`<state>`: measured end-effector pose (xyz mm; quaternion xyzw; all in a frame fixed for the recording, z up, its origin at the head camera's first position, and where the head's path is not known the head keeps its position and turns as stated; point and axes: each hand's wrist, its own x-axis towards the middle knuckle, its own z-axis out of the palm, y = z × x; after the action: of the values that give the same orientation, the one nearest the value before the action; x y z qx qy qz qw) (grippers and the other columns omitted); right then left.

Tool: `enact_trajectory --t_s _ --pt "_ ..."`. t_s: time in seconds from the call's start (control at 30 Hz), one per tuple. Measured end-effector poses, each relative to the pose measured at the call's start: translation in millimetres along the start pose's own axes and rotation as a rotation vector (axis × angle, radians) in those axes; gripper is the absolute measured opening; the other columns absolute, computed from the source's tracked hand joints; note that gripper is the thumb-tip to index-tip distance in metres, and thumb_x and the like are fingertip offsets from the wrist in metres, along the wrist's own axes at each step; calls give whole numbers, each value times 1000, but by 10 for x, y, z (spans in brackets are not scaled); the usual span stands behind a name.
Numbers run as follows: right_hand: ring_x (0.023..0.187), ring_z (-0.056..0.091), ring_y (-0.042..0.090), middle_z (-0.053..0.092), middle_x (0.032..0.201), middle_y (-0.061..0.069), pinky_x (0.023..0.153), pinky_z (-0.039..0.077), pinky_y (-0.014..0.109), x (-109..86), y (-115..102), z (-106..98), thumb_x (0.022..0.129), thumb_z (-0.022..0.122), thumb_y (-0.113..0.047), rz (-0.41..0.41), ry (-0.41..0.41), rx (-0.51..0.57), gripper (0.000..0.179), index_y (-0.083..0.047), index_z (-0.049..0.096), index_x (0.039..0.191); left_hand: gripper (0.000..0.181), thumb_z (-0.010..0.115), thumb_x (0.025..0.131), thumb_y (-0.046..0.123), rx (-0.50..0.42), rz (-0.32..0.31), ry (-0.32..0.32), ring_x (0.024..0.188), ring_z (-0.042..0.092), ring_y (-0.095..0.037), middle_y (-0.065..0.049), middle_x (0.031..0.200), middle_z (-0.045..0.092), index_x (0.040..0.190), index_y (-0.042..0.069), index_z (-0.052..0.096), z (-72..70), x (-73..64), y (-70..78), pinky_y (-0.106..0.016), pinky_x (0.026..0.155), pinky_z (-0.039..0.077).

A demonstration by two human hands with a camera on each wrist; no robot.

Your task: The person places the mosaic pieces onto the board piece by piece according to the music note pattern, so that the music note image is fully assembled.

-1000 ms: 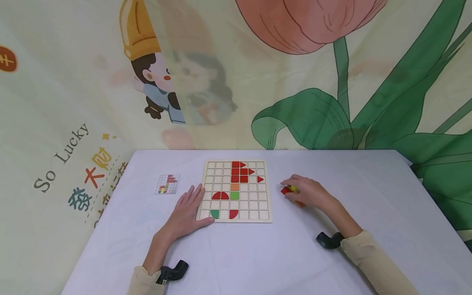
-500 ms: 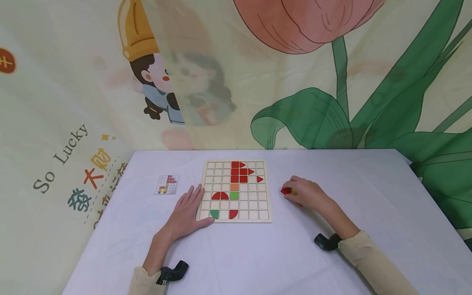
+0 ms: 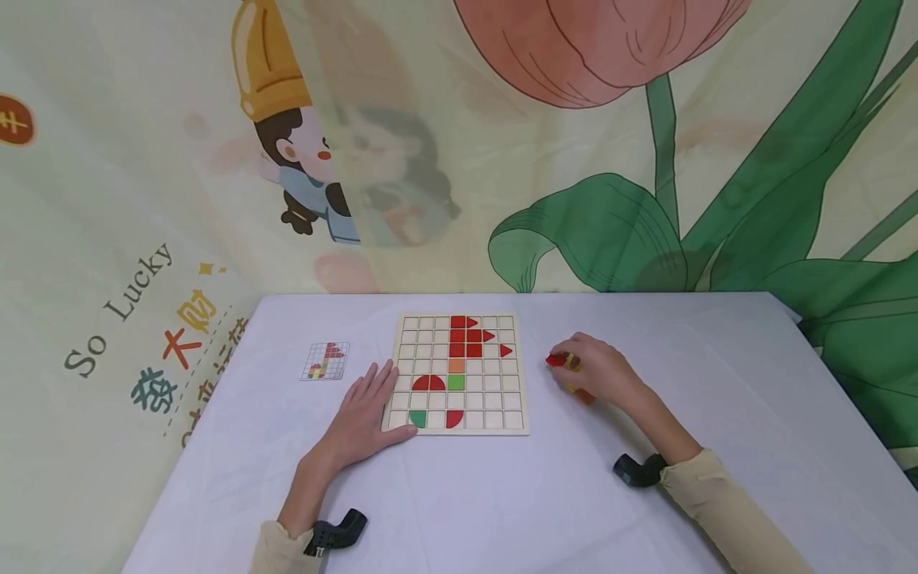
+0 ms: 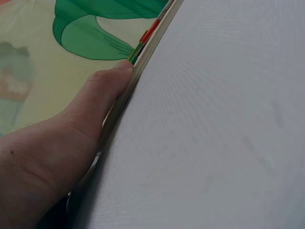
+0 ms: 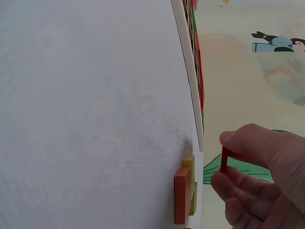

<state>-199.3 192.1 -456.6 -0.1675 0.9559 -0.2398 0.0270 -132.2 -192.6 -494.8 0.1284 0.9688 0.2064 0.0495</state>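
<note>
My left hand (image 3: pixel 362 410) rests with fingers spread on the lower left edge of a square wooden grid board (image 3: pixel 495 399); its thumb lies along the near edge, as the left wrist view shows too. Red, orange and green tiles sit in some of the board's cells, among them a green quarter-round tile (image 3: pixel 418 418) near the thumb. To the right of the board, my right hand (image 3: pixel 598 368) pinches a red tile (image 5: pixel 224 160) between thumb and fingers, raised over the table. Beneath that hand lie an orange tile (image 5: pixel 181 194) and yellow tiles (image 5: pixel 192 200), partly hidden in the head view.
A small printed card (image 3: pixel 325 361) with a coloured grid pattern lies left of the board. A white cloth (image 3: pixel 459 510) covers the table. Behind the far edge hangs a printed curtain (image 3: pixel 430 263). A black wrist camera (image 3: pixel 640 470) sits at my right sleeve.
My right hand has picked the red tile up from the small pile and lifted it a little, away from the orange and yellow tiles. The left hand and the board have stayed put.
</note>
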Motion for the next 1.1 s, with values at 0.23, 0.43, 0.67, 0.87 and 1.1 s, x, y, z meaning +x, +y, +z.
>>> enact_trajectory --t_s 0.23,0.43,0.67,0.87,1.1 --pt "90 62 20 64 101 8 76 58 34 20 -2 -4 83 75 -12 -96 62 71 25 -7 72 107 101 66 80 61 6 -3 7 153 9 -32 -9 164 17 155 10 22 5 -8 -13 -57 121 15" --pt "93 62 20 63 105 9 80 58 36 31 -18 -6 84 73 -9 -134 47 94 25 -6 71 109 101 66 80 60 2 -5 9 153 9 -33 -9 164 18 155 10 22 2 -19 -15 -57 121 15" --pt "90 62 20 64 102 8 78 58 34 65 -47 -70 83 72 -6 -177 76 107 21 -5 71 104 100 66 80 60 -2 -3 8 153 8 -32 -8 164 17 155 10 21 12 -13 -17 -57 121 15" --pt "90 63 23 65 100 6 77 59 37 170 -206 -99 83 73 -6 -264 61 112 14 -8 69 96 101 66 80 61 -1 -1 4 153 8 -32 -8 164 17 155 10 21 19 -6 -10 -57 121 15" --pt "88 63 16 65 98 2 75 58 31 373 -459 -44 83 72 -7 -350 32 67 10 -10 70 92 101 66 80 60 1 -2 3 153 8 -32 -8 164 16 155 10 21 8 -1 -5 -57 121 15"
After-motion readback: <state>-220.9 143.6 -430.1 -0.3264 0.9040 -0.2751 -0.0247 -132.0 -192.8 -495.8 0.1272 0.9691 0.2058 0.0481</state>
